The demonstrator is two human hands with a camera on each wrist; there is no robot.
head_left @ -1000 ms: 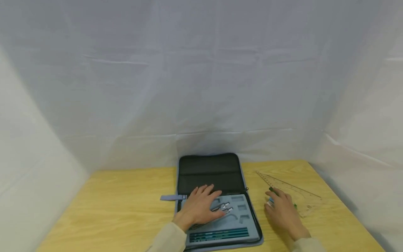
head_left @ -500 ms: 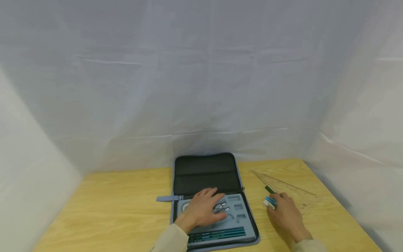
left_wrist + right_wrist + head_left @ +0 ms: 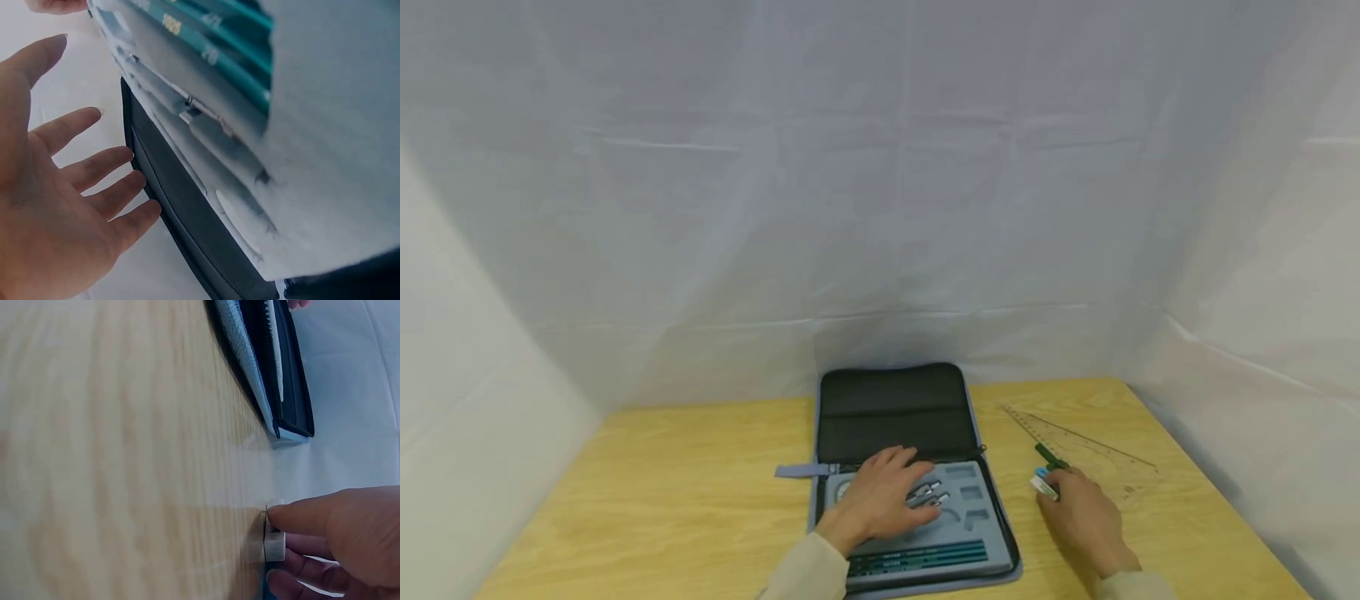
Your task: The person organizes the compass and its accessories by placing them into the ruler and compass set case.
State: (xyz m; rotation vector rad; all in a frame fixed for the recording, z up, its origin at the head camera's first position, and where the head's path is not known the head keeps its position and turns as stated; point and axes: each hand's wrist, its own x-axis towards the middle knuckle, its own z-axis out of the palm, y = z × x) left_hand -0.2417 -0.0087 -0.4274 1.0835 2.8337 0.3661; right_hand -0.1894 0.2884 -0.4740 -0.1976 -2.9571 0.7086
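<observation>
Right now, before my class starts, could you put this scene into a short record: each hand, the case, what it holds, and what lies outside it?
left hand: over the tray of the case
right hand: pinches a small white block
case: open
in tray: green pencils; metal tools, partly hidden
unfilled: several slots
near right hand: green item; clear set square

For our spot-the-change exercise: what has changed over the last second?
The right hand has drawn back toward the person, uncovering more of the white block, which it now pinches. The left hand stays over the case; pencils and triangle lie as before.
</observation>
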